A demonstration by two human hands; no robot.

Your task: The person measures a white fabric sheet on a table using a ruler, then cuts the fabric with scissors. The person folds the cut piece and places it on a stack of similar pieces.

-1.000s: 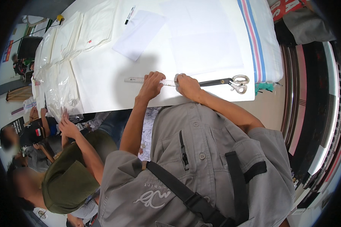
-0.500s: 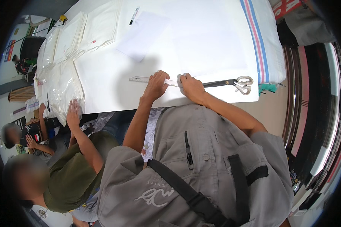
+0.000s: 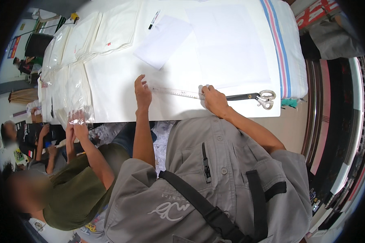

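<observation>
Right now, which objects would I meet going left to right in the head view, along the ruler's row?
Plastic-covered white stack, clear ruler, scissors with silvery handles, white bundle with blue and pink stripes.

- Far left: folded white cloths [image 3: 114, 29] in stacks
- Far middle: a black-capped marker [image 3: 154, 19]
- Right: a white bundle [image 3: 295, 52] with lengthwise stripes (two blue, one pink)
- Near left: a person in olive green [image 3: 79, 196]

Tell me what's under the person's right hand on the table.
The clear ruler reaches the right hand from the left; the black-bladed scissors emerge on its right. The hand hides the ruler's right end and the blade tips, so whether they touch cannot be seen.
</observation>
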